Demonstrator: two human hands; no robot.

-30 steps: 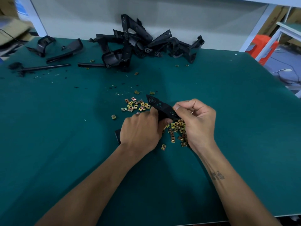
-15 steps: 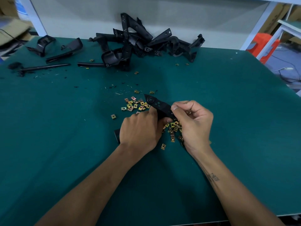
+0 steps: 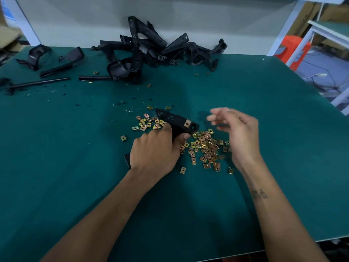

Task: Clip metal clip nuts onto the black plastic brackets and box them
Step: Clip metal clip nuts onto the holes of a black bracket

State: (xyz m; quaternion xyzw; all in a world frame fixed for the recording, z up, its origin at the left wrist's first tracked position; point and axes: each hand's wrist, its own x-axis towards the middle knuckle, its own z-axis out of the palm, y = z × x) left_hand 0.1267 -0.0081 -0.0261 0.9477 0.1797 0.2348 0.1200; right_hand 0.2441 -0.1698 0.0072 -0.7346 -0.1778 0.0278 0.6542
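Head view over the green work table: left hand grips a black plastic bracket with one clip nut seated, right hand blurred, fingers spread and empty, risking scattering the loose brass-coloured metal clip nuts beneath.

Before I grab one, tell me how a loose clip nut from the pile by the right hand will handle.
The clip nuts look small, flat and metal, so one is probably light, stiff and fiddly to pinch off the green mat. Heaped together, neighbours may scatter when nudged. Square-shaped, they should slide rather than roll.
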